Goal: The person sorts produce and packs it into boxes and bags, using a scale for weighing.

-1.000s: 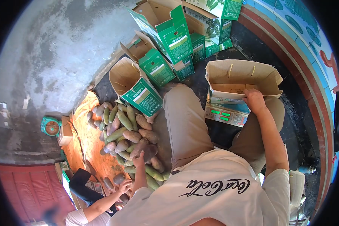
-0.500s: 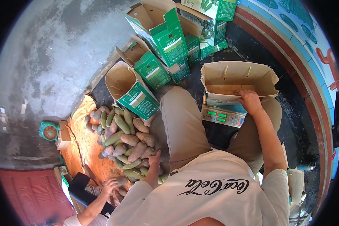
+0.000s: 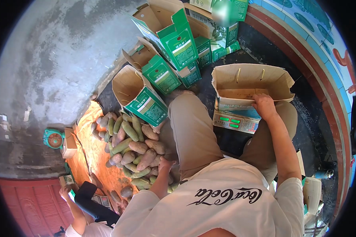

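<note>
My right hand [image 3: 264,106] grips the near rim of an open cardboard box [image 3: 281,81] with yellow cord handles, its fingers bent over the edge. The box sits on a digital scale [image 3: 235,121] with green lit displays, between my knees. On the other side, my left hand [image 3: 166,164] is low beside my thigh, at the right edge of a pile of long green and reddish-brown radishes [image 3: 147,159]. Its thumb stands apart from the fingers, which are partly hidden and right by the radishes.
Green-and-white cartons [image 3: 180,43] stand ahead, and an open one [image 3: 148,106] is beside the pile. An orange sheet [image 3: 81,158] lies under the radishes. At lower left is another person's arm [image 3: 77,215], near a black-covered object [image 3: 93,203]. A teal fan [image 3: 53,138] stands left.
The other person's hand has moved left, away from the radishes. My left hand has shifted slightly right, its thumb now pointing outward. My right hand stays on the box rim.
</note>
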Demonstrator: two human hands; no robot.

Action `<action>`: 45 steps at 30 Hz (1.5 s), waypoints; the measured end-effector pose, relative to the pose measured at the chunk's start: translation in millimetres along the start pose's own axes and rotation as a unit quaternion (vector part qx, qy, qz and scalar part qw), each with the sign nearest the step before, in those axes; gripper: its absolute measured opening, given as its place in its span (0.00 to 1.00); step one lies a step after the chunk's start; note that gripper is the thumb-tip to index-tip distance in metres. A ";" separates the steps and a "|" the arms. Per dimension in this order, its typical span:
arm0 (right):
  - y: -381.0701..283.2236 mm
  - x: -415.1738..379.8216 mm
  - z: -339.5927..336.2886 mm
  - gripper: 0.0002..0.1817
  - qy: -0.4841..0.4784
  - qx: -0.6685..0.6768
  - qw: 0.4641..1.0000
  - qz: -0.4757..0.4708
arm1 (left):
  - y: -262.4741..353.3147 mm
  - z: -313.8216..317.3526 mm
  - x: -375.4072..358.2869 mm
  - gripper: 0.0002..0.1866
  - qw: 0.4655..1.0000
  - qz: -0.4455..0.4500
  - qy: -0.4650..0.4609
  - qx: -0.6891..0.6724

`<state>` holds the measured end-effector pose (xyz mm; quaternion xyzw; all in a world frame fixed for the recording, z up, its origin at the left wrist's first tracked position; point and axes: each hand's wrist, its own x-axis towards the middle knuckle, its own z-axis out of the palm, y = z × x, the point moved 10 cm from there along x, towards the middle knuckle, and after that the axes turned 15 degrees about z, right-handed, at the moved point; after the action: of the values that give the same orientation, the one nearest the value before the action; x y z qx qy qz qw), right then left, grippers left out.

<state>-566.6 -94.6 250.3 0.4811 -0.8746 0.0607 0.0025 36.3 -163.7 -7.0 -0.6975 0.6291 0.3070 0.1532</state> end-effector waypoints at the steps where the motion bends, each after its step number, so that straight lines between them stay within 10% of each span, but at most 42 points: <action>1: 0.0 -0.2 -0.4 0.11 0.001 0.001 1.000 0.000 | 4.6 -1.8 -1.7 0.50 1.000 0.007 -0.004 -0.002; 11: 2.0 -0.8 6.0 0.11 -0.022 -0.005 1.000 0.004 | 22.6 -16.8 -22.1 0.46 0.994 0.010 0.112 0.003; 14: 0.2 -2.7 6.2 0.11 -0.002 -0.007 1.000 -0.017 | 2.5 -20.2 -23.2 0.40 0.979 -0.064 0.077 -0.179; 21: 2.3 -2.2 12.2 0.11 -0.008 -0.007 1.000 -0.016 | 35.3 -87.3 -25.7 0.31 0.731 0.084 0.121 -0.666; 31: 2.0 -4.2 16.7 0.11 -0.021 -0.005 1.000 -0.013 | 228.7 -273.2 -122.8 0.37 0.578 0.321 0.118 -0.741; 45: 0.8 -6.9 13.6 0.05 0.019 0.019 0.999 -0.030 | 494.8 -184.5 -152.0 0.37 0.758 0.470 0.028 -0.452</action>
<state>-562.8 -89.9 236.4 0.5058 -0.8583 0.0862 0.0123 -404.0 -235.2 313.8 -0.3108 0.6695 0.5699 -0.3609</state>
